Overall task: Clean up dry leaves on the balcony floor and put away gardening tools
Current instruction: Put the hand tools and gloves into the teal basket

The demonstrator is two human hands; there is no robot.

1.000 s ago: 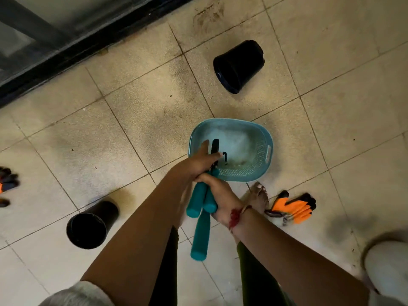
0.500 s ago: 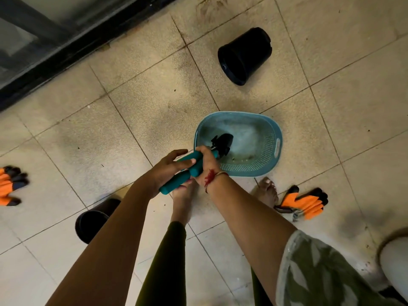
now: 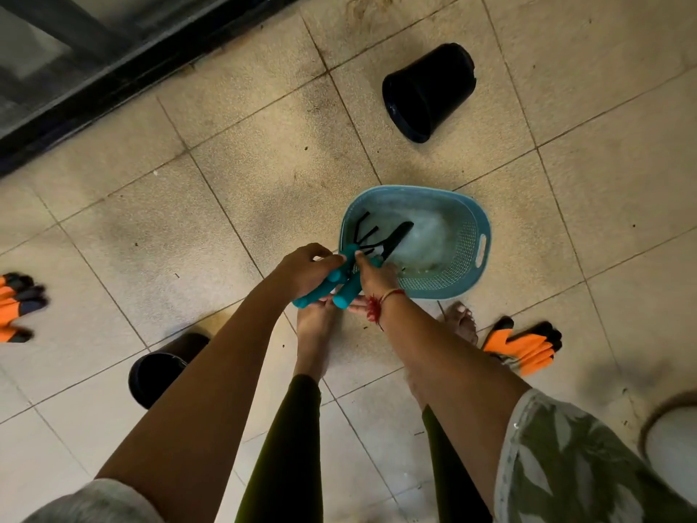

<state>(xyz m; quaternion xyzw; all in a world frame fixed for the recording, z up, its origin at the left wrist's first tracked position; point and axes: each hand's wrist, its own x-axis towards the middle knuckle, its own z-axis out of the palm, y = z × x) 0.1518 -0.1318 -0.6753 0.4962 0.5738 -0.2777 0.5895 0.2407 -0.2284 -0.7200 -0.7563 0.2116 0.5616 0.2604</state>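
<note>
Since 0.5 s back the tool heads had swung further over the basket, rake prongs now fanned out inside it. The teal-handled tools [image 3: 398, 237] sat w/ black heads in the blue basket [image 3: 484, 228], handles still outside its near rim. Left hand [image 3: 305, 266] fingers wrapped one handle; right hand [image 3: 373, 275] fingers gripped the other. Stowing approx. half done, nothing let go yet. Left to do, by my read: orange glove [image 3: 522, 347] by the right foot, second glove [image 3: 17, 307] far left, black pot [image 3: 430, 88] beyond the basket, another pot [image 3: 158, 371] under the left arm. Floor tiles [image 3: 143, 235] showed only specks & stains.

Dim warm light; soft shadows; blurred, distorted edges.
</note>
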